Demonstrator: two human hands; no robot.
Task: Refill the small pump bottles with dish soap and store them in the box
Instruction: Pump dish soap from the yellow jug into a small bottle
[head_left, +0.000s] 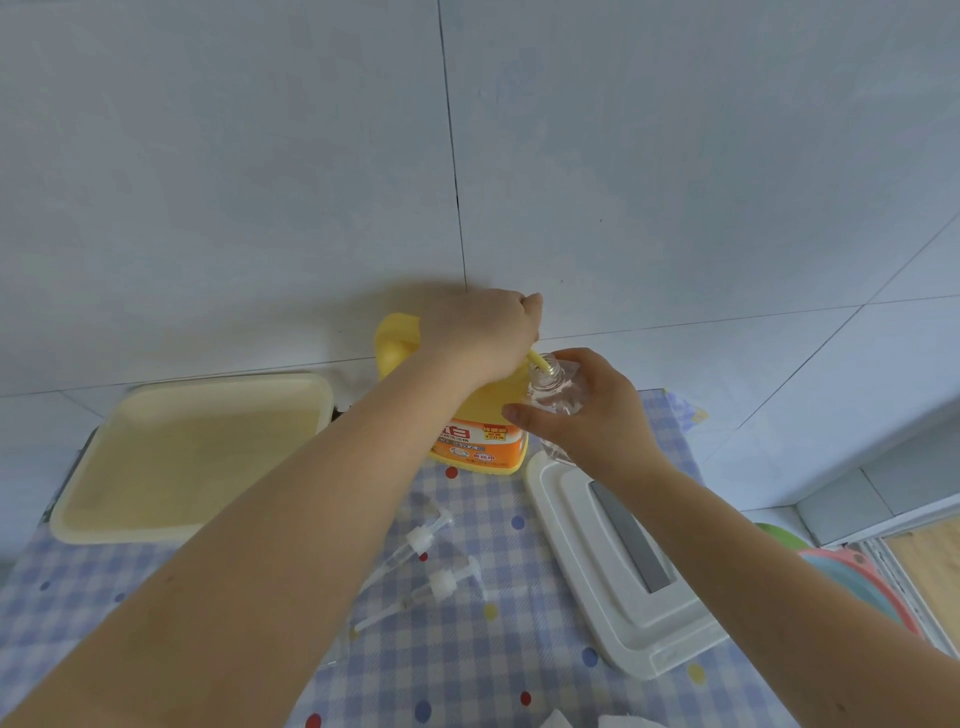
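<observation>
A large yellow dish soap jug (475, 436) with an orange label stands at the back of the checked tablecloth. My left hand (480, 335) is curled over the jug's pump head, whose yellow spout (537, 359) points into the open neck of a small clear bottle (553, 392). My right hand (592, 410) grips that bottle, holding it tilted against the jug's right side. Two white pump tops with clear tubes (421, 540) (441, 584) lie loose on the cloth in front of the jug.
A cream rectangular tray (104, 519) sits at the left. A white lid with a grey strip (587, 587) lies at the right on the blue checked tablecloth (467, 665). Coloured plastic items (852, 577) stick out past the table's right edge. The tiled wall rises right behind.
</observation>
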